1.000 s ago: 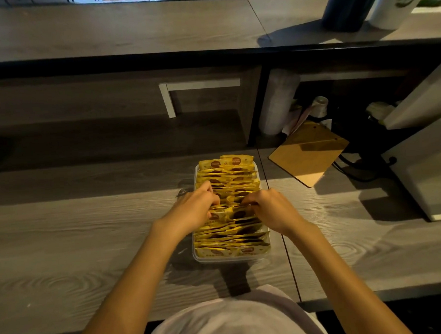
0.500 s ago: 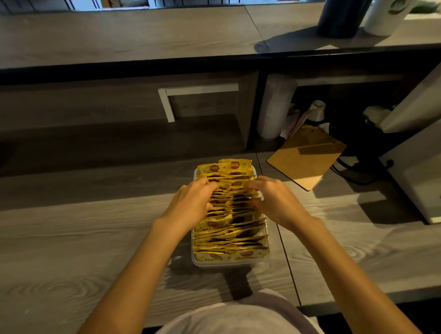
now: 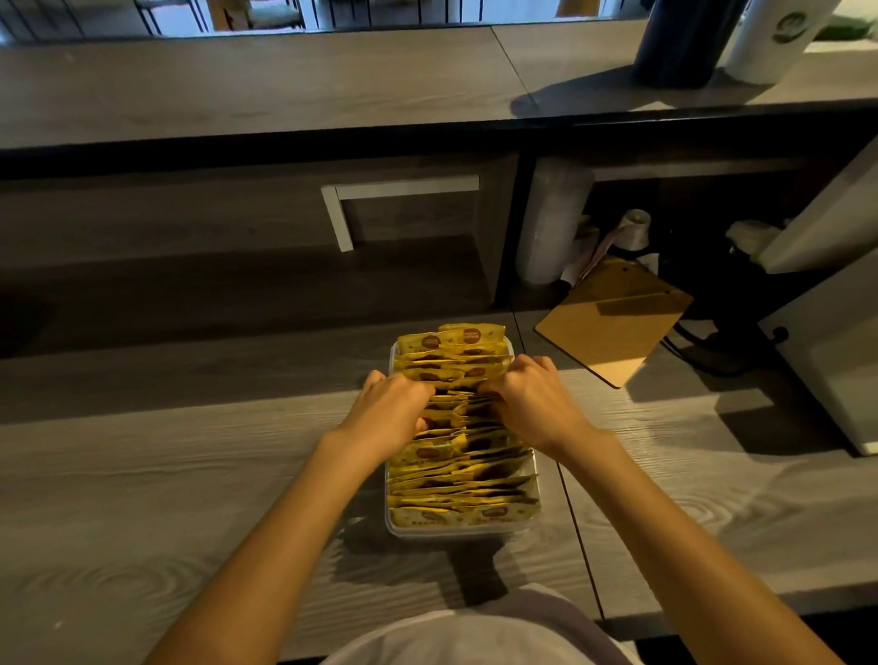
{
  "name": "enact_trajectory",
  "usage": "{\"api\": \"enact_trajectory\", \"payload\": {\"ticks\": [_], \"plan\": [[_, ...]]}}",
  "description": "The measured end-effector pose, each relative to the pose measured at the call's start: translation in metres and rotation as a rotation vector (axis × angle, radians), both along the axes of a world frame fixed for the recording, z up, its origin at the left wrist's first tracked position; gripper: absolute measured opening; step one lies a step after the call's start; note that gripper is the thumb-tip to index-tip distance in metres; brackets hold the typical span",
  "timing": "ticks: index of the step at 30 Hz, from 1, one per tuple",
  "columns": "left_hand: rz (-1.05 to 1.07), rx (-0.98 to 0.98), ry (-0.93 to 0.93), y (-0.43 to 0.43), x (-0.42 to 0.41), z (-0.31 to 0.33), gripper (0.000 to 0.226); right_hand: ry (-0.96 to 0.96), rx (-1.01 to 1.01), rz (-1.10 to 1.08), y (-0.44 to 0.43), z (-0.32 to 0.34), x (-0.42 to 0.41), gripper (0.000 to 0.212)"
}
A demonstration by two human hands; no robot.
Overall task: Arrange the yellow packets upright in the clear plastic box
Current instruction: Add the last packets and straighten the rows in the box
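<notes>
A clear plastic box (image 3: 463, 527) stands on the wooden counter in front of me, packed with a long row of yellow packets (image 3: 460, 483) standing on edge. My left hand (image 3: 390, 411) rests on the left side of the row near its far half, fingers curled down into the packets. On the right side, level with it, my right hand (image 3: 529, 401) also has its fingers curled into the packets. Both hands pinch packets in the middle of the row. The packets under the fingers are hidden.
A brown clipboard (image 3: 614, 318) lies just to the right behind the box. A white appliance (image 3: 854, 341) with a black cable stands at the far right. A raised shelf (image 3: 261, 87) runs across the back, bearing a dark cylinder (image 3: 685, 19) and a white cup (image 3: 786, 14).
Both hands have slid along the row toward the far end of the box, still gripping packets. The camera view has tilted slightly upward.
</notes>
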State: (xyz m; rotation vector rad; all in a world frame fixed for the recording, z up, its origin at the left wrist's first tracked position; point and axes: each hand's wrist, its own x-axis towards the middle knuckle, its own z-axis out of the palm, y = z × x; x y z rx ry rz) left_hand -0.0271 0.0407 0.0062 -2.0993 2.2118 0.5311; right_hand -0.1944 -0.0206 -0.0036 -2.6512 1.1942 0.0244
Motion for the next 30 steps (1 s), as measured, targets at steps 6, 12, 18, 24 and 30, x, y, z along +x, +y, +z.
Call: {"api": "enact_trajectory", "payload": {"ticks": [6,12,18,24,30], "plan": [[0.033,0.116,0.061,-0.014,0.012,-0.001,0.022,-0.053,0.067,-0.045,-0.006,-0.002,0.002,0.028],[0.021,0.163,0.061,-0.021,0.011,0.004,0.028,-0.061,0.139,-0.071,-0.011,-0.002,0.003,0.029],[0.065,0.112,0.154,-0.017,0.009,0.01,0.04,-0.175,0.206,-0.108,-0.009,0.007,-0.004,0.026],[0.085,-0.174,0.087,-0.026,0.014,0.015,0.028,-0.236,0.034,-0.131,-0.024,0.013,-0.001,0.029],[0.036,-0.111,0.02,-0.032,0.013,0.006,0.027,-0.138,0.168,-0.068,-0.033,0.008,0.004,0.034]]}}
